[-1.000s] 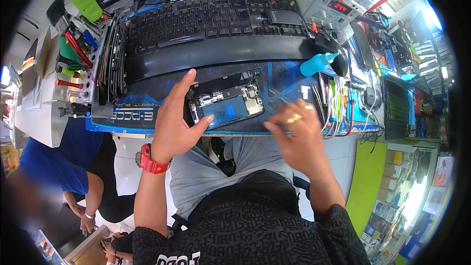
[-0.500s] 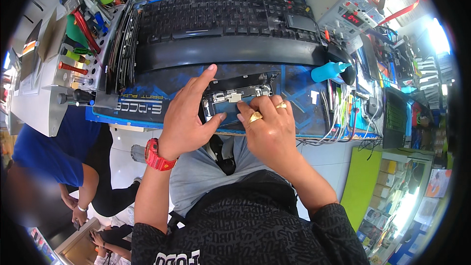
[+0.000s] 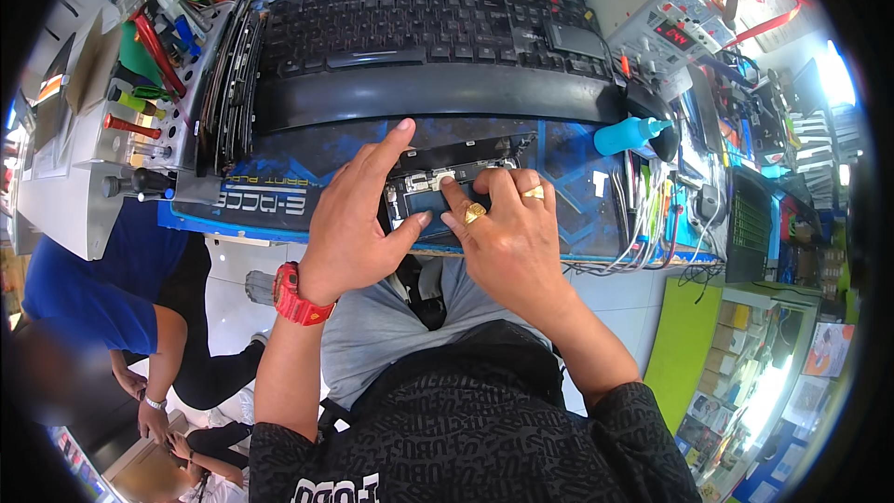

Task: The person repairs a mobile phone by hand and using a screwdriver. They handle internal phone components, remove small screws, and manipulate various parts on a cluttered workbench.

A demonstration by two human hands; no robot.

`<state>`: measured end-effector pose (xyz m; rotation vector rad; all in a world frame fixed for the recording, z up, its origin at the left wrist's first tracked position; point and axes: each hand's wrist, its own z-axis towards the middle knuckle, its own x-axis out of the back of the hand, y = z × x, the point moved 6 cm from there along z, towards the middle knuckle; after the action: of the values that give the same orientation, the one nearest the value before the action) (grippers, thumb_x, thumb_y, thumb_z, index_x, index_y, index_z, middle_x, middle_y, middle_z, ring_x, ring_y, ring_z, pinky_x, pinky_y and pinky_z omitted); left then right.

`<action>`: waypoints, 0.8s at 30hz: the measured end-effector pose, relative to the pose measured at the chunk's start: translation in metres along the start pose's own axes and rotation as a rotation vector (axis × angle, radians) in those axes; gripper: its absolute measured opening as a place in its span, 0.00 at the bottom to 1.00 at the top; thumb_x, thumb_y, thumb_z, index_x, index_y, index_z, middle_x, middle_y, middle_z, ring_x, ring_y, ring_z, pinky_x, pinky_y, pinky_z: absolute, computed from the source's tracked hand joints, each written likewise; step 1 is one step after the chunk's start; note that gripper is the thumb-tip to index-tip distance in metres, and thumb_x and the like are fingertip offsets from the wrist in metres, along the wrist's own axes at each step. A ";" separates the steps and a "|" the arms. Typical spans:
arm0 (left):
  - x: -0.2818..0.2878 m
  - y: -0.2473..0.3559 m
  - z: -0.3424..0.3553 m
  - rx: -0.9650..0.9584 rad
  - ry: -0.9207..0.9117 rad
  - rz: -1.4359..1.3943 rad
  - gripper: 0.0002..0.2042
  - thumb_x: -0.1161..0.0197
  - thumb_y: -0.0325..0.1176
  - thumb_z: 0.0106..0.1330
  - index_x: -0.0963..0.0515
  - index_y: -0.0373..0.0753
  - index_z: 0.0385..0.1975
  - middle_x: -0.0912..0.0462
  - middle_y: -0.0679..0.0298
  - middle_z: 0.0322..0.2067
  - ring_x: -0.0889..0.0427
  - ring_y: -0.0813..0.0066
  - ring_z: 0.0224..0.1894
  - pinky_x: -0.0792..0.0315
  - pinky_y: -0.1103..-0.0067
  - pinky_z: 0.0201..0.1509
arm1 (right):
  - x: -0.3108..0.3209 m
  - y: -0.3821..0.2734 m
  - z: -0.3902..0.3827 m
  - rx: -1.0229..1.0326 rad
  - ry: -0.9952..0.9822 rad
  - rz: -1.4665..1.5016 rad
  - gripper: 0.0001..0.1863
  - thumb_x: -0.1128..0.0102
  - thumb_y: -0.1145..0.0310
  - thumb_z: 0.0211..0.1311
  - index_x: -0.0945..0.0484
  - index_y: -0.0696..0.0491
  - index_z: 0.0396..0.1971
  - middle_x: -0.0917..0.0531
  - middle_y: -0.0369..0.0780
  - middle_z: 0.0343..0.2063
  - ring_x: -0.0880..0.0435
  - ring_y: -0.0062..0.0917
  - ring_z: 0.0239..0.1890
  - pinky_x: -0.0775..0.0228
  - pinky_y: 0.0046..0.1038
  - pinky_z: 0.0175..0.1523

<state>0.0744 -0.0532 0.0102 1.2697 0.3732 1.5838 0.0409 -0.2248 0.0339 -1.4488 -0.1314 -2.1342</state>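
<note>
An opened phone (image 3: 424, 204) lies at the front of the desk mat, its inner boards and dark battery area exposed. A dark panel (image 3: 456, 157) stands tilted along its far side. My left hand (image 3: 358, 214), with a red watch on the wrist, holds the phone's left end; the thumb rests by the near edge and the index finger stretches past the panel. My right hand (image 3: 510, 228), wearing gold rings, grips the phone's right part. Its index fingertip presses on a small light-coloured part inside the phone. The other right fingers bend over the phone and hide its right end.
A black keyboard (image 3: 391, 33) lies beyond the phone. A light-blue bottle (image 3: 626, 136) and cables (image 3: 643, 247) are at the right, near a bench power supply (image 3: 666, 33). Screwdrivers (image 3: 135, 126) fill a rack at the left. A person in blue (image 3: 112, 270) sits at the lower left.
My right index finger has straightened and moved slightly forward and left onto the small part inside the phone. My left hand has hardly moved.
</note>
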 end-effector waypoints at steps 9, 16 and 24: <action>0.000 0.001 0.001 -0.019 0.012 0.011 0.48 0.24 0.27 0.55 0.37 0.40 0.80 0.18 0.47 0.57 0.16 0.45 0.56 0.24 0.61 0.62 | 0.000 -0.002 0.001 -0.004 0.010 0.017 0.18 0.25 0.67 0.61 0.09 0.52 0.51 0.22 0.38 0.40 0.24 0.35 0.45 0.34 0.40 0.50; 0.000 0.002 0.003 -0.014 0.045 0.020 0.45 0.26 0.24 0.57 0.36 0.41 0.79 0.18 0.48 0.55 0.16 0.46 0.54 0.22 0.62 0.59 | 0.001 0.009 0.002 0.095 0.106 -0.049 0.11 0.28 0.71 0.58 0.10 0.55 0.42 0.21 0.37 0.34 0.22 0.34 0.37 0.33 0.38 0.44; -0.002 0.005 0.008 0.031 0.075 0.026 0.42 0.31 0.20 0.57 0.33 0.42 0.77 0.18 0.50 0.52 0.15 0.47 0.51 0.22 0.61 0.55 | 0.003 0.005 0.025 0.264 -0.097 -0.141 0.09 0.36 0.70 0.53 0.14 0.57 0.32 0.22 0.38 0.32 0.19 0.32 0.39 0.31 0.36 0.43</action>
<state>0.0782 -0.0598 0.0156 1.2453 0.4315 1.6563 0.0633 -0.2211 0.0453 -1.4202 -0.5455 -2.0626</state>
